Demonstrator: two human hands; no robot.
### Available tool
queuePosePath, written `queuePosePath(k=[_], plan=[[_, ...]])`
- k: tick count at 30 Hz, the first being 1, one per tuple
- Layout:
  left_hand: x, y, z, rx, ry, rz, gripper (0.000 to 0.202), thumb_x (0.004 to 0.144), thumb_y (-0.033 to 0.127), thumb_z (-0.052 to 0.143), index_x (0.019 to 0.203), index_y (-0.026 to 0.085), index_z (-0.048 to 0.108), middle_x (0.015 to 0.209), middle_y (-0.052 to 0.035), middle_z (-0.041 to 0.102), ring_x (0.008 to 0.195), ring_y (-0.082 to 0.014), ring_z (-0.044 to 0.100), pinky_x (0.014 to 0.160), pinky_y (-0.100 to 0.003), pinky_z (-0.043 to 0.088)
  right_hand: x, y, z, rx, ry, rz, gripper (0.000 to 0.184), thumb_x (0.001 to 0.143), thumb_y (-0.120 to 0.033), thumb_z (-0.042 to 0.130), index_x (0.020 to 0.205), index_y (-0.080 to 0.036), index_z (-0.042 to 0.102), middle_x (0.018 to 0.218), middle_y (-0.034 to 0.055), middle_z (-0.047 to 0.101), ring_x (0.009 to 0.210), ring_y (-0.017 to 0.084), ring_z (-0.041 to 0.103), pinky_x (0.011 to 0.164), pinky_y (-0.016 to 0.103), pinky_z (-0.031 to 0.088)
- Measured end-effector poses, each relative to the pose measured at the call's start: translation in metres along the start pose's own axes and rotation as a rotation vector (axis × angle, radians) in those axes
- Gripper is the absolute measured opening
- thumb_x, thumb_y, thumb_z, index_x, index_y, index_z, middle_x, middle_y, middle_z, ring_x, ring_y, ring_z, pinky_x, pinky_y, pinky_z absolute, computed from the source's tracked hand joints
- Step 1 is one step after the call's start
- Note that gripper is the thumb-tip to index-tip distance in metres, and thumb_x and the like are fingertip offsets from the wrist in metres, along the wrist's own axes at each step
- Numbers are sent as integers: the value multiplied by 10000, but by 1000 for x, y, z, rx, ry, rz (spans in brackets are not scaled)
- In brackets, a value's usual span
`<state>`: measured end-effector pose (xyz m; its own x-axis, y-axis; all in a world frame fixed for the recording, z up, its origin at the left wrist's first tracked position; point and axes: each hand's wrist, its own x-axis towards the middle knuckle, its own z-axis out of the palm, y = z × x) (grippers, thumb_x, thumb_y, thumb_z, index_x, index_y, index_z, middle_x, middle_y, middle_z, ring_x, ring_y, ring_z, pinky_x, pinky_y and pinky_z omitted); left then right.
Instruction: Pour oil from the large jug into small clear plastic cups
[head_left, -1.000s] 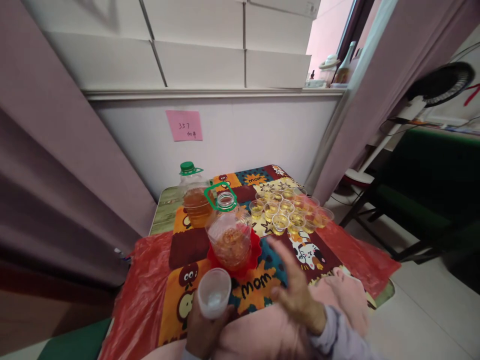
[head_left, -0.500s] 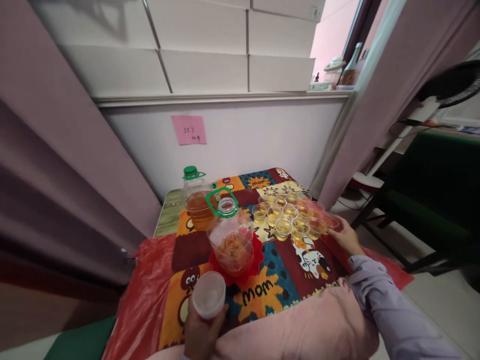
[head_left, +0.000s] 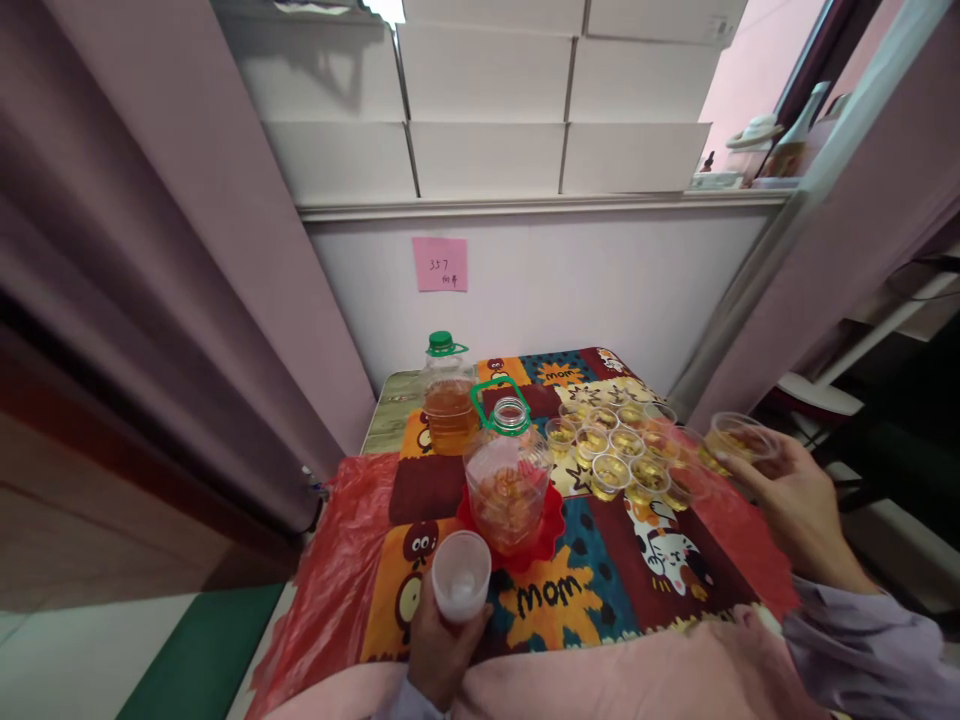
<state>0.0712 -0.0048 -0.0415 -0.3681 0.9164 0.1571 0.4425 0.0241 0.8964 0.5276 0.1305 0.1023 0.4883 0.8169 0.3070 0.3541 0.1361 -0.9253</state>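
Observation:
My left hand [head_left: 444, 640] is wrapped round a translucent white cup [head_left: 461, 575], its open top facing me. Off to the right, my right hand [head_left: 799, 500] grips a small clear plastic cup [head_left: 739, 440] that holds some yellowish contents and is raised above the table. Several similar clear cups [head_left: 610, 476] stand close together to its left. Between my hands a clear wide jar [head_left: 508, 490] with an orange-brown filling sits uncapped on a red scalloped dish [head_left: 553, 520], its green handle [head_left: 495, 392] upright.
Behind the jar stands a large bottle [head_left: 450, 410] of amber liquid with a green cap. A patterned cloth [head_left: 442, 490] and red plastic sheet [head_left: 330, 570] cover the table. White boxes [head_left: 487, 160] line the ledge behind; a curtain [head_left: 225, 200] hangs at left.
My right hand has lifted a clear cup from the right edge of the group and moved it rightward. The view has swung left; my left hand still holds the white cup.

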Motion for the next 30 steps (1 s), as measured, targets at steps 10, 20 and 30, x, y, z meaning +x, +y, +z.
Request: queuePosePath(k=[10, 20, 30], plan=[[-8, 15, 8, -130, 129, -56, 661, 681, 523, 840, 1225, 190, 664, 1031, -91, 797, 975, -346, 769, 934, -521, 616, -29, -183, 107, 283, -617, -155, 610, 740, -440, 940, 1274, -245, 717, 1281, 113, 806, 1185, 328, 771, 948, 470, 670], [-9, 24, 11, -155, 143, -61, 636, 675, 508, 808, 1212, 193, 678, 1060, -90, 795, 1030, -355, 757, 956, -530, 596, -20, -201, 143, -39, -623, -531, 518, 807, -383, 853, 1290, -229, 748, 1172, 83, 836, 1062, 291, 790, 980, 491, 627], [-10, 29, 10, -171, 123, -84, 595, 663, 479, 807, 1172, 198, 676, 1016, -83, 798, 969, -345, 754, 900, -510, 591, -16, -205, 145, -323, -483, -812, 541, 786, -239, 801, 1325, -251, 754, 1200, 73, 821, 1036, 278, 777, 914, 423, 618]])
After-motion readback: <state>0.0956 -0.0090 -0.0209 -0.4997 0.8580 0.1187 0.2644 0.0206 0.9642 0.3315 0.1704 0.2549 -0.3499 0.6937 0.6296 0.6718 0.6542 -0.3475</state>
